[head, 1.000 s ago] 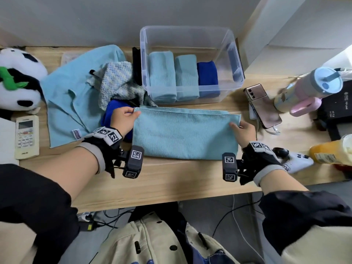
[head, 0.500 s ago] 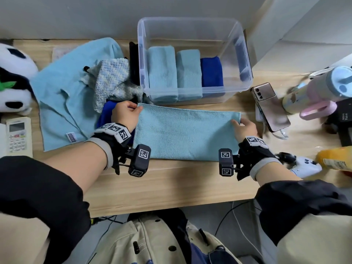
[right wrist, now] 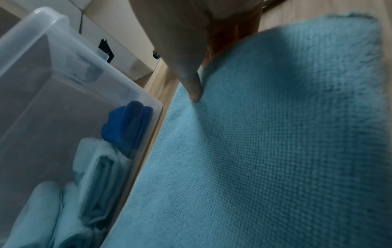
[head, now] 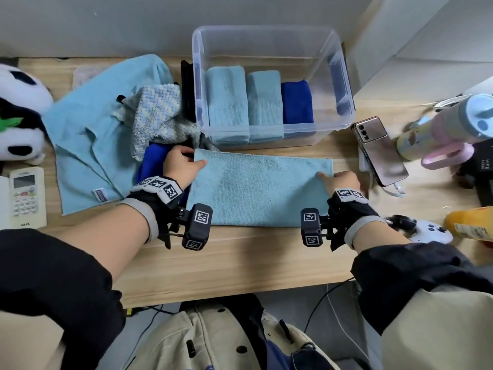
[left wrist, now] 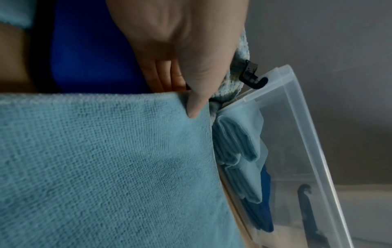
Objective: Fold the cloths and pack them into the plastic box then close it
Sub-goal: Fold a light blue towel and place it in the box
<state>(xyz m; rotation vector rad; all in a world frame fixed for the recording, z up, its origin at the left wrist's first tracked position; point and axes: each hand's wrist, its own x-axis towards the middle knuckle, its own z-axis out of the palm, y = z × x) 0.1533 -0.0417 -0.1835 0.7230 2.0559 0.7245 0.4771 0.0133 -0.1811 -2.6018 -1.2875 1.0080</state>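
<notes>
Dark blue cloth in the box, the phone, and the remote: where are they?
Dark blue cloth (head: pixel 296 102), head view, its folded top.
Phone (head: pixel 380 152), head view, middle of its back.
Remote (head: pixel 24 197), head view, its keypad.

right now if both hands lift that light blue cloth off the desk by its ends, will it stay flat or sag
Probably sag: the light blue cloth is thin, soft fabric lying limp on the desk. Likely light, since the left hand and right hand only pinch its corners. Its woven texture should grip, not slip.

We read home desk nook: wooden counter (head: pixel 240 263), panda plush (head: pixel 18 116), AC remote (head: pixel 26 196), phone (head: pixel 378 150), game controller (head: pixel 429 232).
</notes>
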